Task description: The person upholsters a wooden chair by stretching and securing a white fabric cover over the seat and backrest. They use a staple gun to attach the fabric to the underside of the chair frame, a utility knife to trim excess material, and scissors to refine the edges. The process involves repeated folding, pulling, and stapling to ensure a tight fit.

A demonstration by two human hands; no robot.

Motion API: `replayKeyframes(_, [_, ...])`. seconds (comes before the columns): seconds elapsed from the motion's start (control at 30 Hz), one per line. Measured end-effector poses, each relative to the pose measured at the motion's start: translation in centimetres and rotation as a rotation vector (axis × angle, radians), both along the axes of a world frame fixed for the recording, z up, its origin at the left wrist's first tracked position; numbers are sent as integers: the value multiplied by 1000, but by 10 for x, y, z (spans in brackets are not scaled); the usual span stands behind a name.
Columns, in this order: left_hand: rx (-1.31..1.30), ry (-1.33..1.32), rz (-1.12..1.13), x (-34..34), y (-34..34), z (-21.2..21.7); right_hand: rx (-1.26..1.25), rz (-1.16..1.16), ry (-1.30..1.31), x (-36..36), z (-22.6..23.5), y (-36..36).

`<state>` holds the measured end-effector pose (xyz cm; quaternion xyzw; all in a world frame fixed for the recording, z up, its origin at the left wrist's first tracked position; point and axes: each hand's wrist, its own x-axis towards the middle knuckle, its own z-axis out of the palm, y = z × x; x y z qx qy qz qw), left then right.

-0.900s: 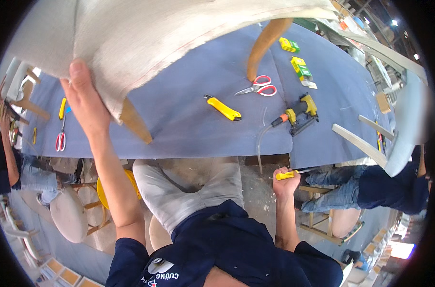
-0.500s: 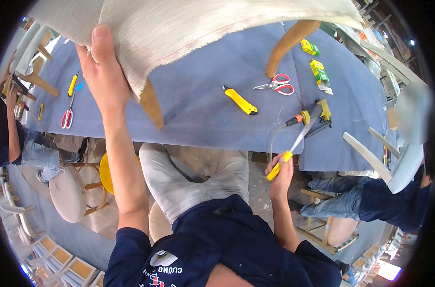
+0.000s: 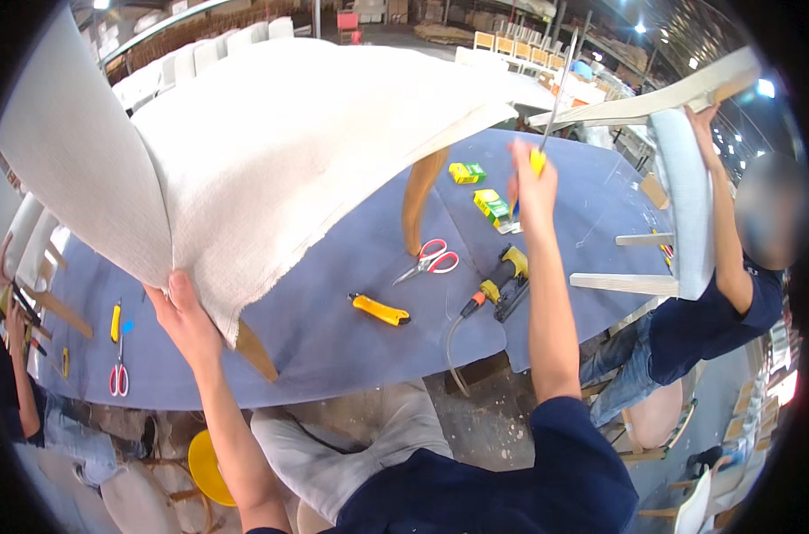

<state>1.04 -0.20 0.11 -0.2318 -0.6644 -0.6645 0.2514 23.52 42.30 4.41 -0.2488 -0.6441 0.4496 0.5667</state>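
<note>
A cream upholstered chair (image 3: 271, 160) lies over the table, with loose, frayed fabric along its seat edge and wooden legs below. My left hand (image 3: 189, 319) is closed on the fabric at the corner where back and seat meet, thumb on top. Raised at the right of the chair, my right hand (image 3: 534, 185) grips the yellow handle of a screwdriver (image 3: 560, 93), its long thin shaft pointing up and away. The tip stands clear of the chair fabric. Below that forearm lies a yellow and black staple gun (image 3: 506, 278) with an air hose.
On the blue-grey table (image 3: 333, 356) lie red-handled scissors (image 3: 437, 258), a yellow hand tool (image 3: 379, 309) and two yellow-green boxes (image 3: 491, 208). More scissors (image 3: 119, 378) and a yellow cutter (image 3: 116, 320) are at left. A co-worker (image 3: 725, 267) at right holds another chair (image 3: 685, 205).
My right hand has risen from beside my lap to above the table's far right, carrying the screwdriver upright. My left hand keeps its hold. The view has tilted up, showing more chair.
</note>
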Motion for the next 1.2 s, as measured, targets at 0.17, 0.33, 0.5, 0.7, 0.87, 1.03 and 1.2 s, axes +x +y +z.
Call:
replayKeyframes(0.17, [34, -29, -8, 9, 5, 4, -169, 110, -492, -35, 100, 112])
replayKeyframes(0.33, [36, 36, 15, 4, 1, 3, 430, -147, -708, -82, 151, 118])
replayKeyframes(0.5, [61, -7, -20, 7, -8, 1, 377, 965, -409, -108, 213, 26])
replayKeyframes(0.7, [75, 12, -27, 8, -1, 0, 333, 294, -828, -98, 196, 92])
replayKeyframes(0.87, [100, 27, 6, 6, 6, -2, 436, 80, -939, -84, 150, 53])
replayKeyframes(1.03, [69, 18, -11, -1, -2, -10, 472, -9, -825, -85, 127, 58])
replayKeyframes(1.2, [34, 39, -33, -4, -11, -9, 430, 27, -568, -70, 92, 77])
